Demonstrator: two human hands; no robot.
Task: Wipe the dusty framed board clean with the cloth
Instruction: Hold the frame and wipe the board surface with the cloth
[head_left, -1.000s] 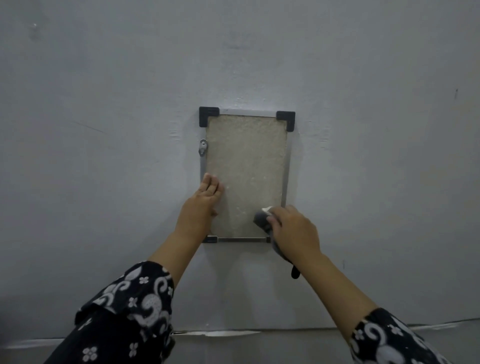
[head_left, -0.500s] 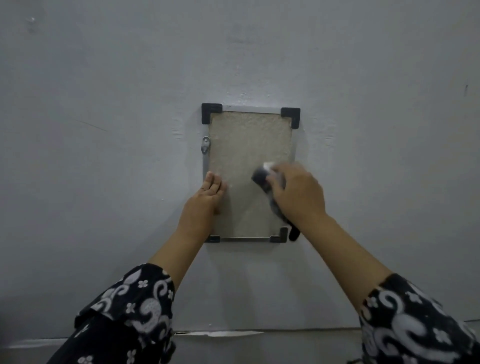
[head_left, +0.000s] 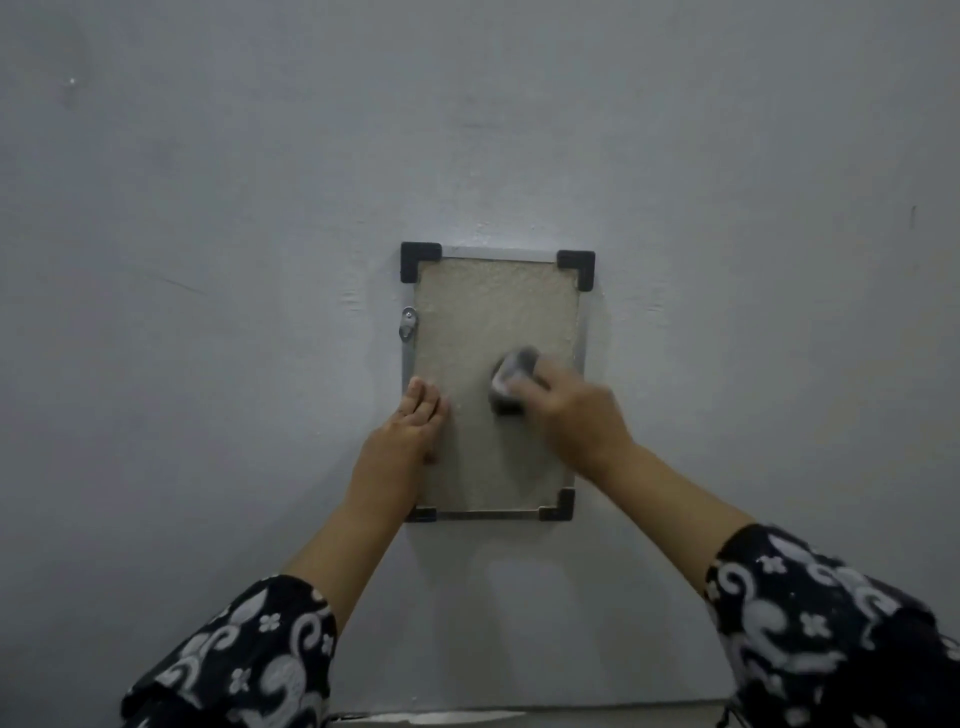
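A small framed board (head_left: 483, 312) hangs on the grey wall, with a beige dusty face, a thin metal frame and black corner caps. My left hand (head_left: 410, 431) lies flat with straight fingers on the board's lower left edge. My right hand (head_left: 576, 410) grips a bunched grey cloth (head_left: 511, 382) and presses it on the board's middle right; the hand is motion-blurred. Part of the cloth is hidden under my fingers.
The grey wall (head_left: 208, 260) fills the view. A small metal hanger clip (head_left: 409, 323) sits on the frame's left side. A pale ledge or floor strip (head_left: 467, 716) runs along the bottom. My patterned sleeves (head_left: 244, 660) show at the lower corners.
My right hand carried the cloth from the board's lower right corner up and leftward across its face. My left hand stayed pressed on the left edge.
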